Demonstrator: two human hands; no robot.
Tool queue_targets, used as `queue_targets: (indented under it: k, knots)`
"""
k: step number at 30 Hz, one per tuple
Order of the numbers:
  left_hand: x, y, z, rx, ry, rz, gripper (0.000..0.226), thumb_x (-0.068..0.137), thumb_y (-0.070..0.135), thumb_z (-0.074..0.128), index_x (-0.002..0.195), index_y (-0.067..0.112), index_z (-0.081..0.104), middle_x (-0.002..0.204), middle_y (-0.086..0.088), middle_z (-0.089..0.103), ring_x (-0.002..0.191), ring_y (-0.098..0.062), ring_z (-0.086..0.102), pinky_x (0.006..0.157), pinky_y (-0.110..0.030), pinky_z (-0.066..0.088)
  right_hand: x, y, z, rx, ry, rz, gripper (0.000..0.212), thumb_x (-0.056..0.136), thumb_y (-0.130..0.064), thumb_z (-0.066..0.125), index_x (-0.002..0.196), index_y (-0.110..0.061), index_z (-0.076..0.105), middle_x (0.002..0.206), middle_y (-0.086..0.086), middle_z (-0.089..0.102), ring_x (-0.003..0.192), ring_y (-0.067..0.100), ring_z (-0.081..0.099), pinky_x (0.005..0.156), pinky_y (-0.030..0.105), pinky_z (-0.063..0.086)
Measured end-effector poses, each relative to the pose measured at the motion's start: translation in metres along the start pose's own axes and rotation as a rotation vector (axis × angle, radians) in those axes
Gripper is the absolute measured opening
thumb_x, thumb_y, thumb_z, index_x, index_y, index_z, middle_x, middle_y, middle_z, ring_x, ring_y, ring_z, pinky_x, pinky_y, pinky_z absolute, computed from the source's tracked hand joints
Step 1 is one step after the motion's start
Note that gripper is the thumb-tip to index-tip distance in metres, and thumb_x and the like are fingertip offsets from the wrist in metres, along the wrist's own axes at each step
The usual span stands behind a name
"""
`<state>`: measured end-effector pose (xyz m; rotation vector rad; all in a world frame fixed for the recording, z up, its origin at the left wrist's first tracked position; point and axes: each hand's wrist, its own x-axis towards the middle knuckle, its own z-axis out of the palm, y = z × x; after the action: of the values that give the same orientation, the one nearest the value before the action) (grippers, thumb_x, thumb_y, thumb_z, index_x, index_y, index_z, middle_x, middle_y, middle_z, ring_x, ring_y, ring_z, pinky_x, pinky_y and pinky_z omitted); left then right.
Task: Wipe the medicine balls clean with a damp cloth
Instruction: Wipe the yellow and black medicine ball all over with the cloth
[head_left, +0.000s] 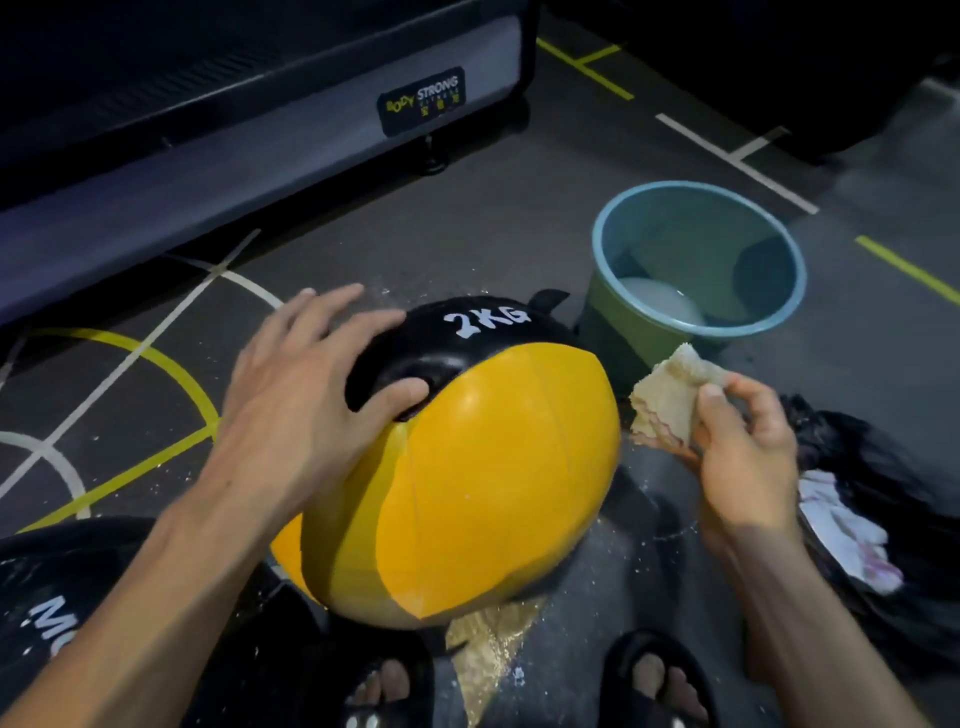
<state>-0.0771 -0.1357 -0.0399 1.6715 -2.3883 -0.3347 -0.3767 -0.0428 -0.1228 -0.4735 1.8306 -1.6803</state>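
Note:
A yellow and black medicine ball (478, 478) marked "2KG" sits on the floor in front of me. My left hand (311, 379) rests flat on its upper left side, fingers spread over the black panel. My right hand (743, 447) is just right of the ball and pinches a crumpled beige cloth (670, 395), which hangs clear of the ball. A second, black medicine ball (62, 597) with white lettering lies at the lower left, partly hidden by my left forearm.
A blue-rimmed bucket (613, 322) holding water stands behind the ball on the right. A black bag with white rags (852, 519) lies at the far right. A grey machine base (260, 150) runs along the back left. My sandalled feet (654, 680) are below.

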Motion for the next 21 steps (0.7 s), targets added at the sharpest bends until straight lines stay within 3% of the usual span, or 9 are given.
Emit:
queue_targets:
  k: [3,8,11,13,15,17,18,20,21]
  knots:
    - [0.006,0.001,0.0,-0.014,0.116,0.006,0.052,0.097,0.054,0.055,0.145,0.035,0.053,0.155,0.002,0.046,0.142,-0.029,0.039,0.111,-0.06,0.037,-0.001,0.008,-0.001,0.021,0.053,0.019,0.013,0.103,-0.014,0.057,0.103,-0.026,0.061,0.077,-0.009,0.071,0.078,0.012,0.067,0.069,0.034,0.058]
    - [0.011,0.0,0.001,-0.104,-0.051,-0.011,0.063,0.094,0.076,0.04,0.149,0.045,0.044,0.151,0.016,0.046,0.134,-0.019,0.047,0.102,-0.052,0.045,-0.011,0.01,0.022,0.006,-0.019,-0.034,0.015,0.103,-0.015,0.057,0.102,-0.03,0.06,0.084,-0.013,0.075,0.082,0.01,0.07,0.078,0.038,0.06]
    - [0.013,-0.002,0.002,-0.11,-0.037,-0.023,0.065,0.09,0.078,0.041,0.147,0.048,0.043,0.149,0.017,0.046,0.131,-0.018,0.049,0.101,-0.054,0.046,-0.045,0.003,0.048,-0.223,-0.207,-0.39,0.012,0.106,-0.022,0.053,0.112,-0.029,0.06,0.097,-0.02,0.072,0.089,0.008,0.068,0.073,0.02,0.056]
    - [0.014,-0.006,0.004,-0.135,-0.024,-0.019,0.063,0.089,0.078,0.048,0.144,0.048,0.046,0.145,0.017,0.049,0.125,-0.016,0.052,0.099,-0.056,0.047,-0.067,0.008,0.064,-0.405,-0.392,-0.738,0.02,0.108,-0.016,0.047,0.123,-0.019,0.059,0.131,-0.002,0.067,0.12,0.018,0.064,0.092,0.038,0.058]
    - [0.013,-0.013,0.004,-0.167,-0.022,-0.029,0.061,0.088,0.075,0.056,0.141,0.047,0.049,0.14,0.015,0.051,0.118,-0.011,0.051,0.095,-0.052,0.048,-0.074,0.023,0.07,-0.508,-0.489,-0.932,0.023,0.105,-0.003,0.049,0.125,-0.012,0.057,0.154,0.014,0.049,0.147,0.031,0.042,0.111,0.055,0.045]
    - [0.011,-0.02,0.002,-0.192,-0.034,-0.052,0.061,0.085,0.068,0.057,0.141,0.044,0.05,0.139,0.015,0.051,0.117,-0.006,0.046,0.09,-0.044,0.044,-0.067,0.032,0.067,-0.488,-0.514,-0.899,0.031,0.106,-0.002,0.049,0.135,-0.01,0.054,0.156,0.016,0.046,0.148,0.028,0.04,0.114,0.051,0.043]
    - [0.01,-0.023,0.001,-0.196,-0.039,-0.057,0.062,0.083,0.065,0.057,0.141,0.044,0.051,0.14,0.014,0.05,0.117,-0.005,0.045,0.089,-0.042,0.042,-0.061,0.034,0.063,-0.447,-0.502,-0.804,0.033,0.106,-0.004,0.047,0.138,-0.013,0.052,0.151,0.016,0.051,0.142,0.022,0.049,0.111,0.042,0.049]
    - [0.008,-0.025,0.0,-0.213,-0.048,-0.07,0.062,0.082,0.063,0.057,0.141,0.044,0.051,0.14,0.015,0.049,0.118,-0.006,0.044,0.088,-0.041,0.041,-0.042,0.035,0.058,-0.422,-0.341,-0.517,0.026,0.108,-0.012,0.047,0.129,-0.024,0.055,0.126,0.011,0.07,0.104,-0.002,0.067,0.079,0.015,0.054]
    - [0.008,-0.025,-0.001,-0.224,-0.051,-0.076,0.063,0.081,0.063,0.057,0.141,0.044,0.051,0.138,0.018,0.048,0.119,-0.006,0.044,0.089,-0.042,0.041,-0.034,0.033,0.055,-0.424,-0.246,-0.385,0.018,0.108,-0.017,0.049,0.121,-0.026,0.056,0.114,0.003,0.073,0.091,-0.002,0.067,0.067,0.014,0.049]
